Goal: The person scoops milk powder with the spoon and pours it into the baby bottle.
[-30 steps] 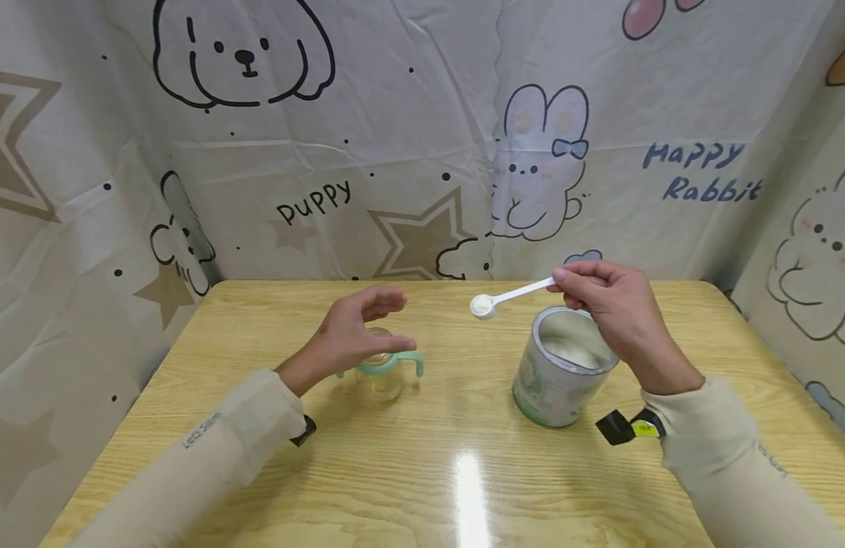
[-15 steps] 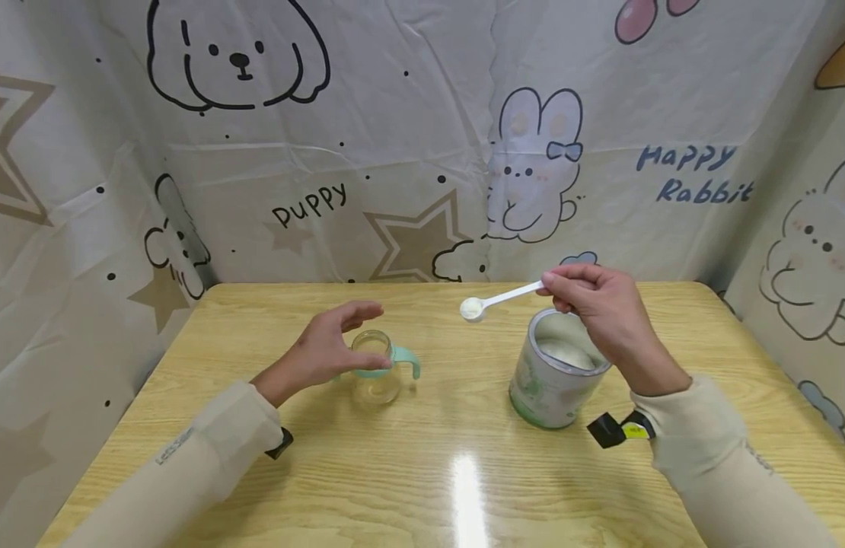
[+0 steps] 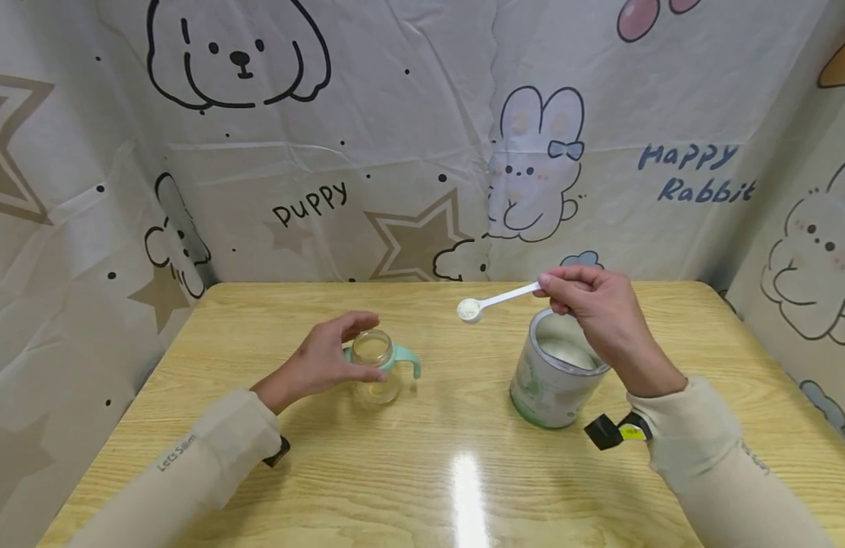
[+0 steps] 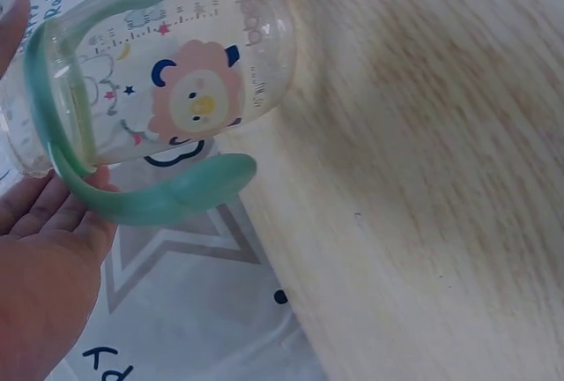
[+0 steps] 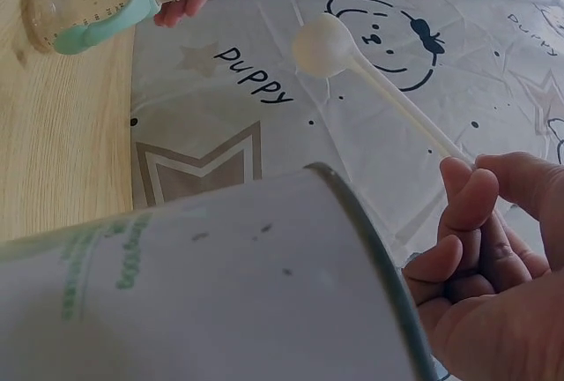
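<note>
A clear baby bottle [image 3: 377,390] with a mint-green collar and two curved handles stands uncapped on the table. My left hand [image 3: 326,354] holds it near the neck, thumb in front and fingers behind. In the left wrist view the bottle [image 4: 194,72] shows a printed lion and measuring marks. My right hand [image 3: 594,301] pinches the end of a white measuring scoop [image 3: 508,295]. White powder fills the scoop's bowl, which hangs above the table between bottle and can. Below the right hand stands a lidless milk powder can [image 3: 549,392], with white powder inside.
The wooden table [image 3: 422,472] carries the bottle and the can. A printed cloth [image 3: 409,137] hangs behind and at both sides of it. The can's rim [image 3: 576,371] lies just under the right wrist.
My left hand has come down and closed in around the bottle's neck, uncovering its mouth. The filled scoop has shifted slightly left in my right hand. The can has stayed put.
</note>
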### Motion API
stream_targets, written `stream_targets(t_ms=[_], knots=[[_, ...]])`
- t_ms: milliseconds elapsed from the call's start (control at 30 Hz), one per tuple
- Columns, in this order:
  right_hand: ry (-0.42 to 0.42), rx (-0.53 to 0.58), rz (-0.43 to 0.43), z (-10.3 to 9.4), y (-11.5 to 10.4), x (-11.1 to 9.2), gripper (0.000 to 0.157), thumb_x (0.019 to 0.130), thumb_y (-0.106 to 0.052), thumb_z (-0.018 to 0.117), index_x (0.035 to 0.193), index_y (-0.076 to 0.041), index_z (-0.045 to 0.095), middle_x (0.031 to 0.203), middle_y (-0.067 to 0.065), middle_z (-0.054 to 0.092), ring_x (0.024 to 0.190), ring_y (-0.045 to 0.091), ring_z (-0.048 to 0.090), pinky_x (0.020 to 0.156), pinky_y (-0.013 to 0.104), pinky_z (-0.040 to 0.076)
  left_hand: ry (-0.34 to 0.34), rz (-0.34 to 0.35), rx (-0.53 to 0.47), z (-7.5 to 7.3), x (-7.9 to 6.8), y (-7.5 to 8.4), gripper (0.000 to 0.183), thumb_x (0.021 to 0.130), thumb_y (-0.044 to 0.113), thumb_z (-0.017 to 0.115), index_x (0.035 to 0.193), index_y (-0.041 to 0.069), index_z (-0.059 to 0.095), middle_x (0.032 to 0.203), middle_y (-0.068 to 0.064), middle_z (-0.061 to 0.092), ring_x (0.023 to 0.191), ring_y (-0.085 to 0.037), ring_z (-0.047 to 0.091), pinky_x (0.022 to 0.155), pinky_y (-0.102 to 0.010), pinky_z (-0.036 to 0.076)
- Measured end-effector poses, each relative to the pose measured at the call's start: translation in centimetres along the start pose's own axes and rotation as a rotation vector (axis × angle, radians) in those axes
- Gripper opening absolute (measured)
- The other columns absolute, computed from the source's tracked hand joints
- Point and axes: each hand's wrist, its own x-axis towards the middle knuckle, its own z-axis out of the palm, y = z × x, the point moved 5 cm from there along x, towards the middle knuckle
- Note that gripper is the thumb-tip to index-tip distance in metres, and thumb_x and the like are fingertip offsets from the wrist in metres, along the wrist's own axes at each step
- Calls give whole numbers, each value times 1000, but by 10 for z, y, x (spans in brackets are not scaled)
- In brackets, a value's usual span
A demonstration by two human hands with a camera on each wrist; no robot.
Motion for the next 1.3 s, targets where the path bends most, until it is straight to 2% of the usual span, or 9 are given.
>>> stream_targets(t_ms=[433, 633, 833, 1300], knots=[[-9, 47, -19, 11, -1, 2, 29, 96, -20, 70, 110, 4, 63, 85, -7, 74, 71, 6, 59, 68, 18, 55, 2, -7, 29, 5, -2, -5, 83, 68, 15, 94, 137, -2, 52, 130, -17, 61, 120, -35, 59, 97, -48, 53], [-14, 10, -4, 14, 1, 3, 31, 97, -23, 69, 112, 4, 64, 86, -8, 73, 73, 6, 59, 70, 21, 56, 19, -2, 43, 7, -1, -4, 82, 68, 16, 94, 136, -2, 53, 127, -16, 63, 117, -33, 61, 96, -46, 54], [-20, 17, -24, 17, 2, 3, 28, 97, -21, 68, 110, 4, 64, 85, -8, 73, 71, 6, 58, 69, 19, 55, 21, -1, 34, 11, 2, -1, 82, 68, 16, 94, 136, -3, 53, 127, -17, 63, 117, -35, 60, 97, -48, 53], [-42, 26, 4, 34, 4, 4, 30, 98, -18, 67, 115, 7, 64, 85, -7, 73, 71, 8, 58, 68, 18, 55, 26, 7, 33, 18, 4, 2, 82, 68, 18, 95, 136, -1, 54, 125, -14, 65, 112, -30, 63, 94, -45, 55]])
